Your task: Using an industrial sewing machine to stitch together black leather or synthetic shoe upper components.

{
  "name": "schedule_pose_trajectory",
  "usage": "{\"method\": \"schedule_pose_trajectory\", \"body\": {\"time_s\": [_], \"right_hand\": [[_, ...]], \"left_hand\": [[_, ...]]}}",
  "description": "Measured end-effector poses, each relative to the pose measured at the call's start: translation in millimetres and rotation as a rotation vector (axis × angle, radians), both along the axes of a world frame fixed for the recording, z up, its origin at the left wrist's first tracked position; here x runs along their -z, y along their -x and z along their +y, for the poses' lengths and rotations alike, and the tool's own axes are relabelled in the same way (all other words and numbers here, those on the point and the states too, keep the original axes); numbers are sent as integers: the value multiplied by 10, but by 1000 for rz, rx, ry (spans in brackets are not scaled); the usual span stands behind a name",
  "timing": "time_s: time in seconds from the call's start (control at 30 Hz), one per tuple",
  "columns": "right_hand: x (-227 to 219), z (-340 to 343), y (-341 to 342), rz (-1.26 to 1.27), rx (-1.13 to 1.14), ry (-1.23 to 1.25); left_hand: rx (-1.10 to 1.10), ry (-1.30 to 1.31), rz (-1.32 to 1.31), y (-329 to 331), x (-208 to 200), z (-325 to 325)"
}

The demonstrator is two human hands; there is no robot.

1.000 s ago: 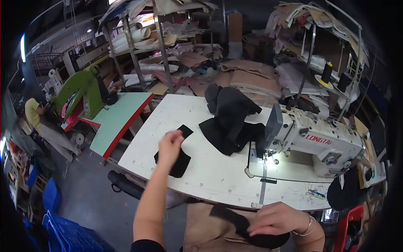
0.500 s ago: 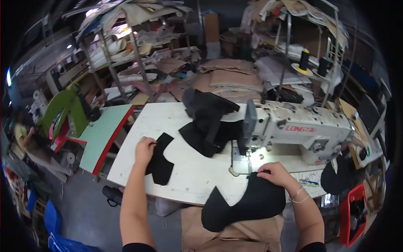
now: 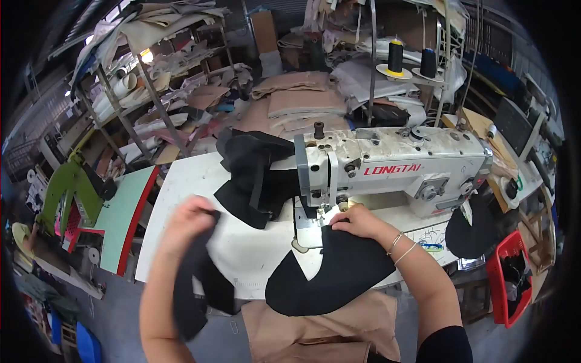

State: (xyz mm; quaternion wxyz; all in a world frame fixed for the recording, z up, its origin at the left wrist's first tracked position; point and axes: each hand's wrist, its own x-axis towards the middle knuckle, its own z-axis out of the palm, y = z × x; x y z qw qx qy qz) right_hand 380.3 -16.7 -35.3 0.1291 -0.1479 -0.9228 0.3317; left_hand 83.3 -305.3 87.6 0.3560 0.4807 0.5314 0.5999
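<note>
My left hand [image 3: 192, 216], smeared by motion, pinches one end of a narrow black fabric piece [image 3: 200, 278] that hangs off the near left of the table. My right hand [image 3: 354, 221] is closed on the upper edge of a larger curved black fabric piece [image 3: 330, 278], which has a V-shaped notch. That edge lies close in front of the needle area of the white sewing machine [image 3: 393, 169], under its lamp. Left of the machine head, a heap of black fabric pieces [image 3: 251, 175] rests on the white table [image 3: 175, 175].
Brown fabric [image 3: 321, 327] spreads below the table's front edge. At the right stands a red basket [image 3: 508, 278] with dark contents. A green machine [image 3: 69, 193] with a pale green table [image 3: 127, 212] is at left, a person [image 3: 27, 239] beside it. Thread cones [image 3: 395, 57] stand behind.
My left hand has lifted the narrow black piece off the tabletop and drawn it nearer. My right hand has moved the larger piece up to the machine's needle area. The view has shifted right.
</note>
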Motion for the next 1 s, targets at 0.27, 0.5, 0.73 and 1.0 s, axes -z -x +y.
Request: {"method": "schedule_pose_trajectory", "body": {"time_s": [0.27,0.5,0.73,1.0], "right_hand": [[-60,-19,184,-191,95,-146],[-116,-399,60,15,318,-674],[-89,-746,171,86,2,143],[-3,-632,94,16,95,236]], "left_hand": [[-54,175,547,-916,1219,1242],[-55,64,496,-986,1139,1039],[-81,-30,811,-1141,1071,812],[-777,716,1179,-769,1297,-506]]}}
